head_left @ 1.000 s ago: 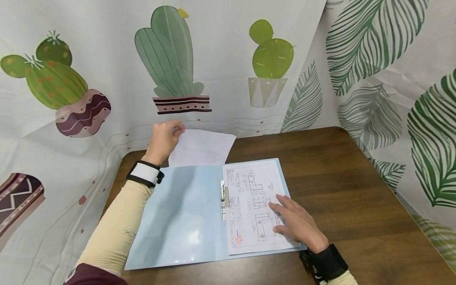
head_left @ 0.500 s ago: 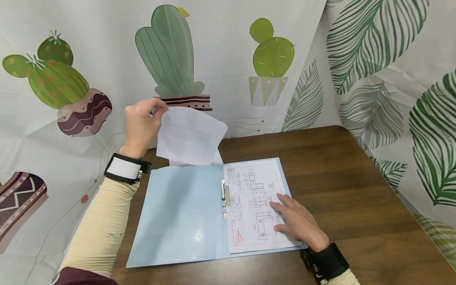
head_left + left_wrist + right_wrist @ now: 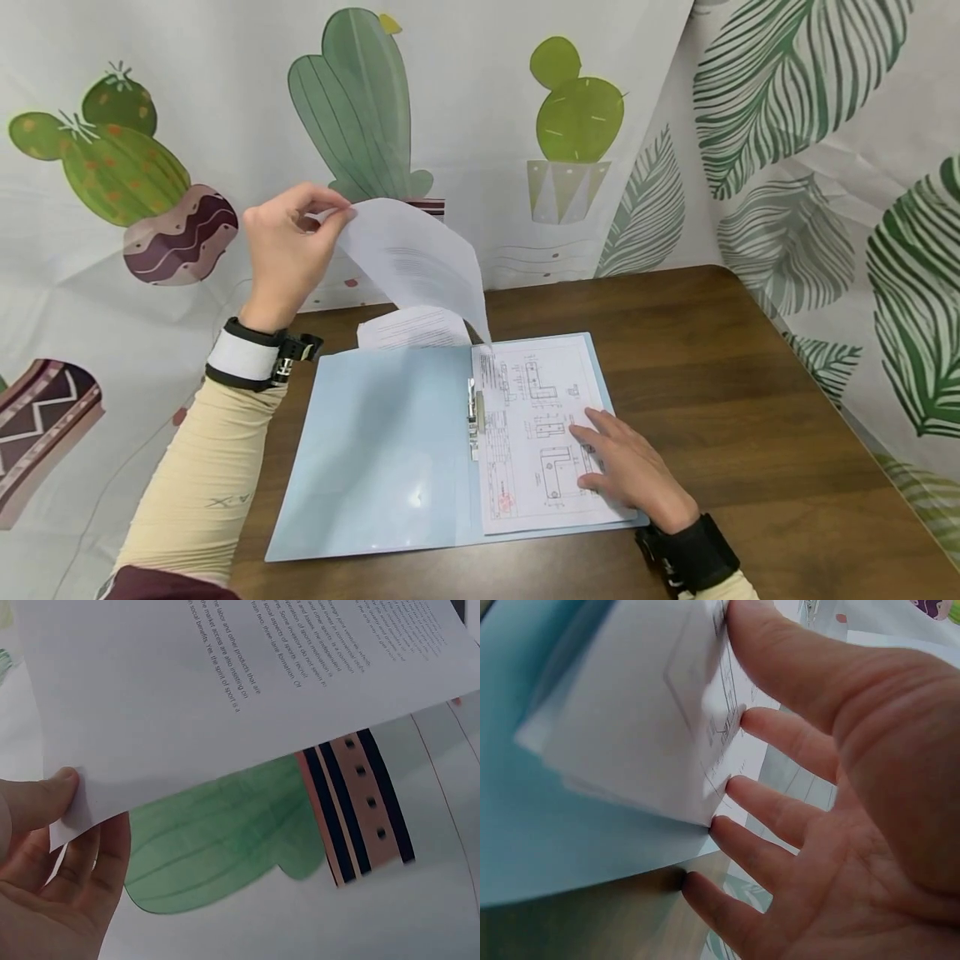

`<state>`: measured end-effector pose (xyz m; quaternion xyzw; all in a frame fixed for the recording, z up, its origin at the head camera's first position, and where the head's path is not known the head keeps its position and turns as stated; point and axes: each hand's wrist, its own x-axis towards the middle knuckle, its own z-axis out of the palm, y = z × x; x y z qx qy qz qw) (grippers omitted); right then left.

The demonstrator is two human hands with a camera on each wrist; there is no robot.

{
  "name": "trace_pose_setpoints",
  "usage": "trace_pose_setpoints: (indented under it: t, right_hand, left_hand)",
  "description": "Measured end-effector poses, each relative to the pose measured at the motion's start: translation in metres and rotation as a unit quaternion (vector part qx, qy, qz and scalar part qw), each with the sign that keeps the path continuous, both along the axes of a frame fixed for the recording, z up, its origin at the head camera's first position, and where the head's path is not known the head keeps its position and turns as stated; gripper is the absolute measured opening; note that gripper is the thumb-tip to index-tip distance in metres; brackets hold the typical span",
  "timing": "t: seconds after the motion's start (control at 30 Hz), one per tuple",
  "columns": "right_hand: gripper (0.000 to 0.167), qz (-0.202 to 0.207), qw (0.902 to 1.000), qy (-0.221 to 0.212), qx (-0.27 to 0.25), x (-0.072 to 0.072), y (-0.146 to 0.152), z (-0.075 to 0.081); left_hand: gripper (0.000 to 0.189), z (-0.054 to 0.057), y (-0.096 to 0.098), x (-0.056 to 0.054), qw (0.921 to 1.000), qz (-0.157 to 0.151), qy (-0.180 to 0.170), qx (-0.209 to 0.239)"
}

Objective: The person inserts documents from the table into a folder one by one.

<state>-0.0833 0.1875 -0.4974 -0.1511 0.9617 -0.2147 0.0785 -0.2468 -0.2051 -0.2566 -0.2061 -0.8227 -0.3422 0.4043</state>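
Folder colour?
Light blue; the folder lies open on the brown table, best seen in the head view.

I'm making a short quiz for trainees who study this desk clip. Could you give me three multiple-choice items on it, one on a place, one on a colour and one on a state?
1. Where does the right hand rest?
A. on the drawing sheet in the folder
B. on the curtain
C. on the bare table

2. What colour is the open folder?
A. red
B. light blue
C. black

3. How is the printed sheet in the left hand?
A. crumpled into a ball
B. flat on the table
C. lifted, pinched at one corner

Key: 1 A, straight fingers lie on the drawing; 2 B, both covers are pale blue; 3 C, the left wrist view shows thumb and fingers pinching its corner.
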Motion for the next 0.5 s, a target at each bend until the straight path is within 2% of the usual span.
trace_pose_setpoints:
  t: [0.17, 0.33, 0.4, 0.5]
  right_hand:
    - [0.070, -0.005, 0.9996, 0.023, -0.016, 0.000, 0.001, -0.002]
    - [0.078, -0.032, 0.9950, 0.067, -0.067, -0.006, 0.002, -0.004]
    - [0.085, -0.048, 0.9883, 0.103, -0.101, -0.010, 0.002, -0.002]
    - [0.096, -0.069, 0.9695, 0.174, -0.157, -0.016, 0.002, 0.002]
  left_hand:
    - [0.007, 0.002, 0.007, 0.008, 0.9966, -0.023, -0.074, 0.028]
    - [0.008, 0.001, 0.014, 0.013, 0.9862, -0.062, -0.145, 0.051]
    - [0.008, 0.000, 0.017, 0.017, 0.9809, -0.083, -0.166, 0.060]
    - [0.009, -0.002, 0.022, 0.022, 0.9737, -0.114, -0.186, 0.064]
